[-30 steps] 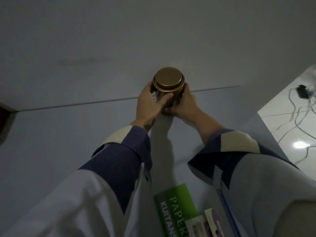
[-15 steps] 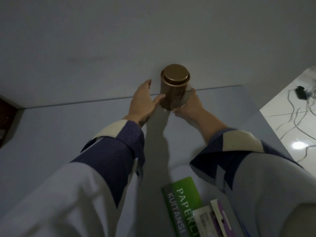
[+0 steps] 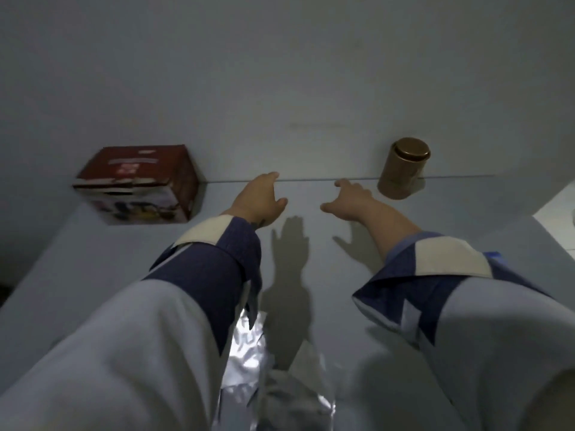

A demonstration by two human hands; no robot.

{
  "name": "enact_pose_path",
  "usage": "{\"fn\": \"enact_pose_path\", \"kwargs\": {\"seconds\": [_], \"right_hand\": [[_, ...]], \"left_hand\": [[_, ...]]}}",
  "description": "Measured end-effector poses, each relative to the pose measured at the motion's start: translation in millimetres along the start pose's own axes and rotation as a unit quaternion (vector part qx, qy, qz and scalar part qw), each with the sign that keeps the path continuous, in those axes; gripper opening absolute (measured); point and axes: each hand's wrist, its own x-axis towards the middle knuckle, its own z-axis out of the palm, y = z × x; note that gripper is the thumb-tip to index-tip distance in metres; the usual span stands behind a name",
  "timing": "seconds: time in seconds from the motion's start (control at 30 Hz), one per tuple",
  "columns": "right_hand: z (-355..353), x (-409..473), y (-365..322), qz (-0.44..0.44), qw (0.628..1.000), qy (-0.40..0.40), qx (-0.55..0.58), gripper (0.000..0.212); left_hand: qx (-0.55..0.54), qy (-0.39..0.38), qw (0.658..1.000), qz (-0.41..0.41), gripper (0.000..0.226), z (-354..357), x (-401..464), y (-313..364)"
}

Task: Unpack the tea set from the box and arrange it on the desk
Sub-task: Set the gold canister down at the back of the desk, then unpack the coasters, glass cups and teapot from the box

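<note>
A pale desk (image 3: 124, 259) meets a grey wall (image 3: 280, 73) along its far edge; a red printed box (image 3: 140, 185) stands on the desk against the wall at far left, crinkled silver foil wrapping (image 3: 249, 353) lies at the near edge between the person's blue-and-white sleeves (image 3: 199, 275), and nothing stands between either hand and the tin. The bronze lidded tin (image 3: 403, 169) stands upright on the desk at far right, close to the wall. The right hand (image 3: 350, 199) hovers just beside it to the left without touching, fingers spread and empty, while the left hand (image 3: 261, 197) reaches out well apart from the tin, fingers loosely extended and holding nothing.
</note>
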Motion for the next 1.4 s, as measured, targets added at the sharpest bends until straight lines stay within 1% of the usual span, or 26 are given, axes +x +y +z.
{"fn": "enact_pose_path", "kwargs": {"seconds": [0.17, 0.3, 0.37, 0.43, 0.57, 0.67, 0.77, 0.83, 0.9, 1.0, 1.03, 1.1, 1.17, 1.23, 1.27, 1.33, 1.4], "right_hand": [[31.1, -39.1, -82.7, -0.047, 0.999, 0.003, 0.004, 0.071], [56.8, -49.3, -137.6, -0.077, 0.997, -0.003, 0.01, 0.072], [68.6, -47.5, -160.8, -0.094, 0.996, -0.009, 0.004, 0.072], [77.7, -40.8, -181.3, -0.111, 0.994, -0.009, 0.01, 0.071], [92.3, -13.8, -218.1, -0.138, 0.989, -0.009, 0.061, 0.067], [100.6, 13.6, -244.5, -0.145, 0.984, -0.014, 0.104, 0.066], [112.9, 39.8, -267.0, -0.157, 0.976, -0.01, 0.151, 0.053], [123.9, 52.9, -279.1, -0.167, 0.968, -0.001, 0.189, 0.045], [132.8, 62.1, -288.5, -0.158, 0.963, 0.007, 0.218, 0.044], [142.5, 75.5, -297.1, -0.135, 0.957, 0.024, 0.255, 0.044], [145.0, 78.7, -299.4, -0.134, 0.954, 0.029, 0.268, 0.043], [148.3, 82.6, -304.6, -0.124, 0.946, 0.033, 0.297, 0.043], [151.4, 83.6, -309.2, -0.104, 0.939, 0.035, 0.325, 0.044], [154.8, 82.8, -313.3, -0.09, 0.934, 0.047, 0.342, 0.043], [156.8, 81.7, -315.5, -0.085, 0.933, 0.052, 0.347, 0.043], [161.7, 77.3, -321.0, -0.077, 0.93, 0.065, 0.353, 0.043], [168.6, 70.3, -324.3, -0.067, 0.929, 0.081, 0.355, 0.045]], "left_hand": [[-0.009, 0.027, 0.998, -0.054, 0.064, -48.1, -66.3, -73.6], [-0.048, 0.029, 0.993, -0.105, 0.046, -73.1, -99.6, -128.8], [-0.07, 0.058, 0.989, -0.115, 0.036, -81.7, -111.4, -155.7], [-0.073, 0.079, 0.987, -0.122, 0.034, -87.6, -119.2, -181.6], [-0.081, 0.107, 0.979, -0.155, 0.04, -95.6, -116.7, -233.3], [-0.071, 0.123, 0.97, -0.196, 0.052, -100.0, -98.2, -267.1], [-0.054, 0.141, 0.96, -0.237, 0.063, -100.2, -77.5, -293.2], [-0.072, 0.148, 0.952, -0.258, 0.066, -95.3, -64.2, -314.0], [-0.093, 0.163, 0.948, -0.256, 0.072, -88.1, -49.4, -338.4], [-0.146, 0.169, 0.943, -0.246, 0.08, -66.8, -19.4, -395.9], [-0.158, 0.169, 0.942, -0.243, 0.08, -65.8, -14.3, -403.7], [-0.182, 0.172, 0.937, -0.246, 0.074, -75.6, -13.5, -394.9], [-0.205, 0.175, 0.933, -0.237, 0.063, -96.5, -23.2, -360.0], [-0.228, 0.178, 0.925, -0.245, 0.053, -100.9, -25.2, -353.9], [-0.239, 0.183, 0.92, -0.251, 0.052, -102.5, -27.6, -352.0], [-0.243, 0.188, 0.918, -0.25, 0.058, -105.9, -34.3, -350.1], [-0.242, 0.19, 0.913, -0.269, 0.068, -105.5, -42.0, -350.3]]}}
